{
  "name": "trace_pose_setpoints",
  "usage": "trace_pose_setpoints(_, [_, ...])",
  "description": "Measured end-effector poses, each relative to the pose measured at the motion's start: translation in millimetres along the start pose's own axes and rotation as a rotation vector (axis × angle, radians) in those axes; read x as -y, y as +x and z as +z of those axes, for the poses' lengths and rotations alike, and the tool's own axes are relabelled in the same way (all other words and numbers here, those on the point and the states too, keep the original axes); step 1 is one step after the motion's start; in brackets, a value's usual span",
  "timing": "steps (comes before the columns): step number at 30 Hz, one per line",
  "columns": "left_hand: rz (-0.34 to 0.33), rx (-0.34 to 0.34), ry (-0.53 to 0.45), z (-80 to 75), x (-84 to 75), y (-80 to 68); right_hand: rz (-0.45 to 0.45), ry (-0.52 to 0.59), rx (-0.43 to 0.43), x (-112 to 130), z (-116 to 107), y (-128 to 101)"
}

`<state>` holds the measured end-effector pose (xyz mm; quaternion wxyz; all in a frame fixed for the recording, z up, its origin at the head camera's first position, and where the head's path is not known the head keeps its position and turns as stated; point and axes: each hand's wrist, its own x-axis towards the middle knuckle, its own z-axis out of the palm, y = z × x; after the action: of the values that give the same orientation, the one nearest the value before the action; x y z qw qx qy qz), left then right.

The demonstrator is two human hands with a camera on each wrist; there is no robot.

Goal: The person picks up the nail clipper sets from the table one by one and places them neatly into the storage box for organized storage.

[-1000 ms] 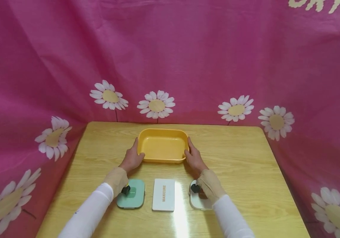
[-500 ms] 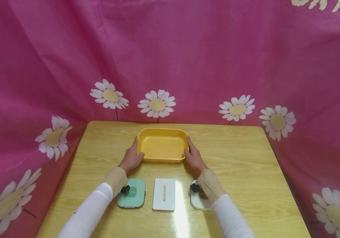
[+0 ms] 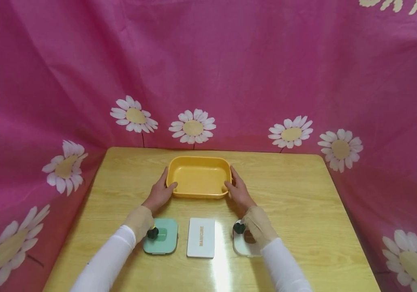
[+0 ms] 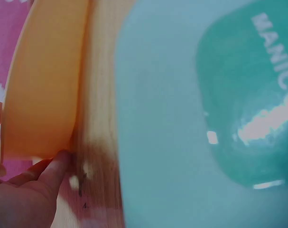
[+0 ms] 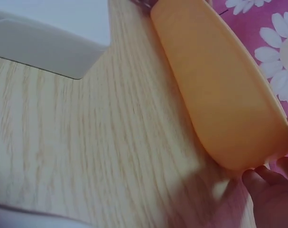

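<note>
A yellow-orange plastic basin [image 3: 199,178], shallow with rounded corners, is near the back of the table with nothing inside. My left hand [image 3: 158,195] grips its left end, thumb over the rim. In the left wrist view, fingertips [image 4: 60,164] reach the basin's lower edge. At the opposite end my right hand [image 3: 240,194] holds it the same way, thumb on the rim. The right wrist view has its fingers [image 5: 262,178] at the bottom corner of the basin wall [image 5: 219,85]. Below my left wrist lies a green manicure case [image 3: 166,243].
A white box [image 3: 201,238] marked MANICURE lies between my forearms. A white case with a brown patch [image 3: 242,248] is partly hidden beneath my right wrist. The wooden table [image 3: 288,190] ends at a pink flowered curtain [image 3: 237,81] behind and at both sides.
The basin and both hands have shifted only very slightly, the left end a little leftward and back. Both hands keep their hold; the cases and box stay put.
</note>
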<state>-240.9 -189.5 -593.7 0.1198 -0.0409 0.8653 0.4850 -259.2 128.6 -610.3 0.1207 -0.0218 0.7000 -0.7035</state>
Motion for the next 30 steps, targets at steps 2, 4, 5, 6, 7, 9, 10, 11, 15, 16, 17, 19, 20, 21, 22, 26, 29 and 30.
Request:
trace_pose_setpoints(2, [-0.033, 0.013, -0.054, -0.4, -0.8, 0.3, -0.011, -0.026, -0.001, 1, -2, 0])
trace_pose_setpoints(4, [-0.057, 0.016, -0.085, -0.1, -3.1, 0.0, -0.033, -0.077, 0.003, 3, -3, 0])
trace_pose_setpoints(5, [-0.062, 0.016, -0.091, 0.4, -3.9, 0.3, -0.045, -0.094, -0.004, 4, -3, -1])
trace_pose_setpoints(6, [-0.064, 0.014, -0.095, 0.9, -5.4, 0.5, -0.064, -0.108, -0.012, 6, -2, -1])
trace_pose_setpoints(7, [-0.065, 0.008, -0.099, 1.0, -6.6, 0.6, -0.072, -0.106, -0.021, 8, 0, -2])
trace_pose_setpoints(9, [-0.069, -0.007, -0.105, 1.2, -7.7, 1.9, -0.116, -0.172, -0.061, 11, 3, -4])
trace_pose_setpoints(10, [-0.071, -0.015, -0.105, 1.0, -8.0, 2.7, -0.139, -0.201, -0.08, 13, 5, -5])
trace_pose_setpoints(11, [-0.072, -0.024, -0.106, 0.6, -8.2, 3.2, -0.172, -0.252, -0.099, 15, 8, -6])
trace_pose_setpoints(15, [-0.067, -0.044, -0.088, -1.6, -8.5, 6.6, -0.318, -0.481, -0.145, 20, 19, -11])
trace_pose_setpoints(16, [-0.061, -0.045, -0.081, -2.3, -8.0, 7.2, -0.355, -0.522, -0.148, 20, 23, -13])
trace_pose_setpoints(17, [-0.054, -0.042, -0.077, -2.8, -7.6, 8.0, -0.391, -0.544, -0.149, 21, 26, -15])
trace_pose_setpoints(19, [-0.043, -0.037, -0.071, -4.2, -7.8, 9.4, -0.448, -0.567, -0.145, 23, 33, -19])
trace_pose_setpoints(20, [-0.043, -0.032, -0.071, -4.8, -8.0, 10.1, -0.478, -0.574, -0.14, 24, 36, -20])
trace_pose_setpoints(21, [-0.041, -0.027, -0.071, -5.5, -8.4, 10.6, -0.507, -0.578, -0.133, 25, 39, -21])
trace_pose_setpoints(22, [-0.044, -0.021, -0.073, -6.2, -8.8, 11.1, -0.541, -0.591, -0.128, 26, 42, -22])
trace_pose_setpoints(26, [-0.05, -0.001, -0.084, -8.4, -9.3, 12.5, -0.647, -0.62, -0.093, 31, 54, -27])
trace_pose_setpoints(29, [-0.052, 0.01, -0.111, -9.7, -7.8, 13.9, -0.667, -0.634, -0.052, 36, 64, -33])
trace_pose_setpoints(30, [-0.057, 0.018, -0.129, -9.9, -6.9, 14.6, -0.658, -0.64, -0.029, 38, 67, -36])
